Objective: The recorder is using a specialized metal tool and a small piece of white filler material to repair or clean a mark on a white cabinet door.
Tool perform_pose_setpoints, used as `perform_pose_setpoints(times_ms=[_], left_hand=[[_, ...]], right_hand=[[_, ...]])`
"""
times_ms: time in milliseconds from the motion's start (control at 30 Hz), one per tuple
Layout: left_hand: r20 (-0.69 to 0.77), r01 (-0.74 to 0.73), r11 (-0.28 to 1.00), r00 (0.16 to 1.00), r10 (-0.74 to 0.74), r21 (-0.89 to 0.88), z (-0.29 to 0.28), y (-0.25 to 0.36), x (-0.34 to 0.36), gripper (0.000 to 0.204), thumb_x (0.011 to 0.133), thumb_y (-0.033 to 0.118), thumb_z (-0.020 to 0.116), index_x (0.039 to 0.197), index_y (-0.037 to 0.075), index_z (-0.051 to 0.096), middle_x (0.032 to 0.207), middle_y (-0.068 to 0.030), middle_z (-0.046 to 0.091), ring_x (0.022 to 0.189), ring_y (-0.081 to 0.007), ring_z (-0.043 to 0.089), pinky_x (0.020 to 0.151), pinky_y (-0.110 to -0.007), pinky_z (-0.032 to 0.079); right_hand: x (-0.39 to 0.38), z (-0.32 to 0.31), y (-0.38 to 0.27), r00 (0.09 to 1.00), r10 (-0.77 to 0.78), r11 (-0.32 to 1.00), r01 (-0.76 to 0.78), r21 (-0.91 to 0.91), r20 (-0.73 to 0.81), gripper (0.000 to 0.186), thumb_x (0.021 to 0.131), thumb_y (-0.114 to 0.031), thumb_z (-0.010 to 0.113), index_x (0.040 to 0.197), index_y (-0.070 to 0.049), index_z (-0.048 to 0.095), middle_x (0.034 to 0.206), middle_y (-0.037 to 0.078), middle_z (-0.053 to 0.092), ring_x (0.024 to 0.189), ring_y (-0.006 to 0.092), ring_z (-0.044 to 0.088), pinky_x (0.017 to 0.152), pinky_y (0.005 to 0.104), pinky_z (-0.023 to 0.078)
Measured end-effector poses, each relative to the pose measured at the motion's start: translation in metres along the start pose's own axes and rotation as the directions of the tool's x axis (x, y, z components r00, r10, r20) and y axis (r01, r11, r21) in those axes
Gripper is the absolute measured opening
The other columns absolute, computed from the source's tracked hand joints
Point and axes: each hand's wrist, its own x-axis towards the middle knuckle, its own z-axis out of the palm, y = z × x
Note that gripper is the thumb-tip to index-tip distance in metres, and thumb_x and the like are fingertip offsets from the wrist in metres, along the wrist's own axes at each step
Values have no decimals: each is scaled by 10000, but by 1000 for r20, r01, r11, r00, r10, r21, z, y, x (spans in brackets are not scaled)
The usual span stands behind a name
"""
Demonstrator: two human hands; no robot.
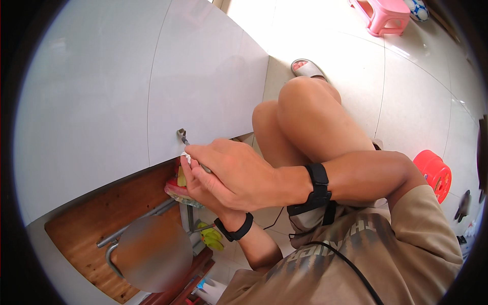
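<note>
My right hand is in front of a white panel, its fingers closed on a thin grey metal tool with a small bent head. The tool's head is close to the panel's lower edge, and I cannot tell whether it touches. Partly hidden beneath the right hand, my left hand has its fingertips pinched on a small crumpled white piece, perhaps tissue, next to the tool's shaft. Black bands circle both wrists.
The white panel rises ahead. Below it lie a brown wooden surface and metal tubes, partly covered by a blurred patch. Yellow-green objects are near my left forearm. A pink stool and red plastic stool stand right.
</note>
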Motion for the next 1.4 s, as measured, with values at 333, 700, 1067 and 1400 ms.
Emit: perform_pose_setpoints(times_ms=[333,700,1067,1400], left_hand=[[15,32,996,999,-34,84,-11,-8,12,662,967,52,554,1536,-126,266,1423,-172,572,1040,-174,645,828,-286,546],[-26,37,999,999,-38,-35,3,-10,17,665,944,22,552,1531,-127,278,1444,-194,545,970,-212,658,742,-295,589],[-20,29,1000,999,-29,-6,11,-6,17,653,949,40,551,1532,-112,300,1443,-179,557,985,-208,658,749,-293,574],[16,-12,994,1000,11,108,14,-3,25,607,956,17,528,1523,-97,342,1436,-195,566,1000,-212,667,756,-284,571]], right_hand=[[19,-18,0,984,178,982,-176,62,-23,370,1019,-193,486,1257,79,568,971,254,681,894,385,670,774,427,531],[24,-29,4,967,240,952,-217,215,-83,445,1061,-254,437,1326,94,522,1121,240,698,923,286,695,797,363,547],[22,-28,10,964,249,946,-222,236,-89,487,1074,-312,407,1316,89,542,1096,157,683,836,177,612,759,319,520],[29,-31,11,902,426,850,-376,369,-62,493,1072,-319,412,1320,87,544,1088,137,688,895,172,590,803,316,497]])
